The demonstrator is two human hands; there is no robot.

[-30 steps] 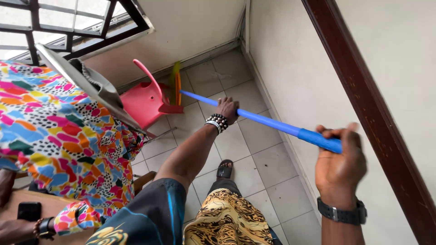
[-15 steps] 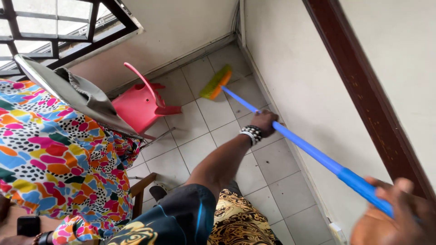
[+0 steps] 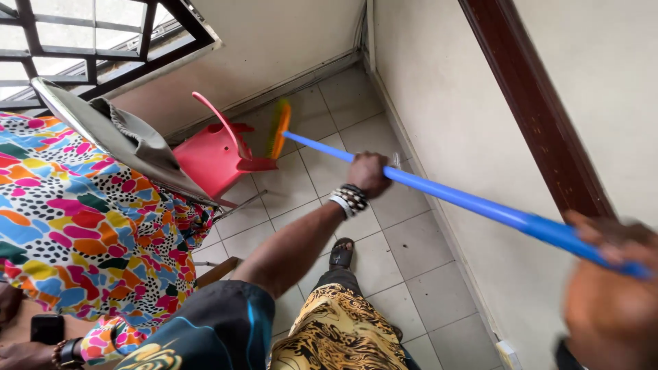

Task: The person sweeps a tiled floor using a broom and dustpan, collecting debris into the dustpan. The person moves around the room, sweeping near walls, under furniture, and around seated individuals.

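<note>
A broom with a long blue handle (image 3: 452, 197) runs from lower right to the floor near the corner. Its green and orange brush head (image 3: 279, 128) rests on the grey tiles beside a pink plastic chair (image 3: 214, 156). My left hand (image 3: 369, 173), with beaded bracelets at the wrist, grips the handle midway along. My right hand (image 3: 610, 288), blurred and close to the camera, grips the thicker blue end of the handle.
A person in a bright multicoloured patterned garment (image 3: 82, 226) sits at the left, with a grey cloth (image 3: 130, 140) over a chair back. A barred window (image 3: 82, 41) is at top left. A dark wooden door frame (image 3: 541, 116) lines the wall at right. My sandalled foot (image 3: 340, 253) stands on the tiles.
The brush head swung left from the corner back toward the pink chair. My left hand moved up and left along with it, and my right hand rose.
</note>
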